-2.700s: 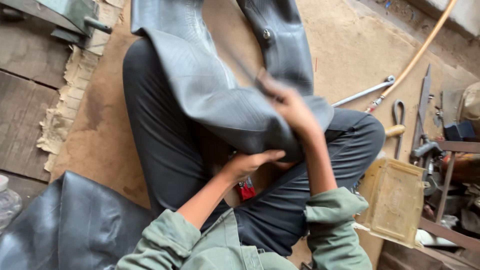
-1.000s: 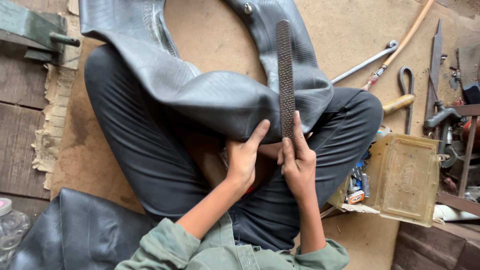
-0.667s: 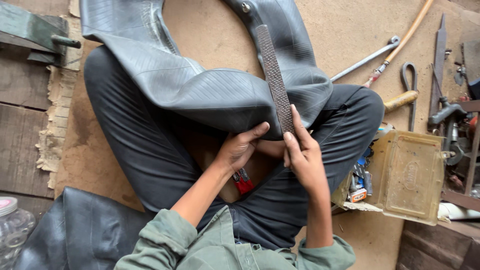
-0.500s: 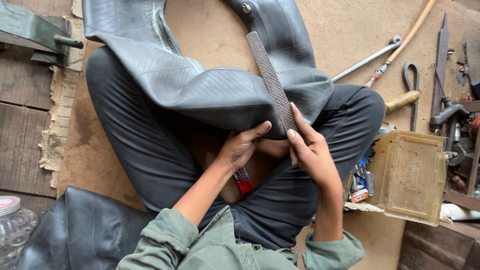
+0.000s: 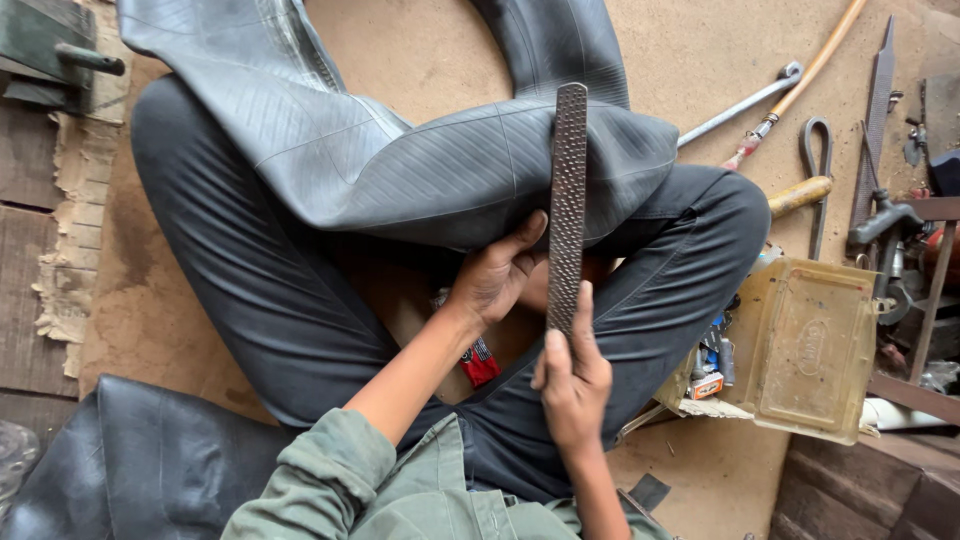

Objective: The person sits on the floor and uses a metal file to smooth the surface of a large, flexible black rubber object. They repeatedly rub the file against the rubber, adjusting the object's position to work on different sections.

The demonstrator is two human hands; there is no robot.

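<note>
I sit cross-legged in dark trousers on a cardboard sheet. A grey rubber inner tube (image 5: pixel 400 160) lies draped over my lap. My right hand (image 5: pixel 572 375) grips the lower end of a long flat rasp (image 5: pixel 567 200), which lies upright across the tube's fold. My left hand (image 5: pixel 495 275) holds the tube's lower edge from beneath, thumb up against the rubber beside the rasp. A small red item (image 5: pixel 480 362) lies between my legs.
An open yellowish metal box (image 5: pixel 805 345) with small items sits at my right. Metal rods, a hooked tool and a wooden-handled tool (image 5: pixel 800 195) lie on the floor beyond it. Another black tube (image 5: pixel 130 465) lies lower left. Wooden planks (image 5: pixel 30 200) run along the left.
The rasp, tilted leftward a moment ago, now stands straight up across the tube. My right hand slid down and back toward me. My left hand stays under the tube's edge.
</note>
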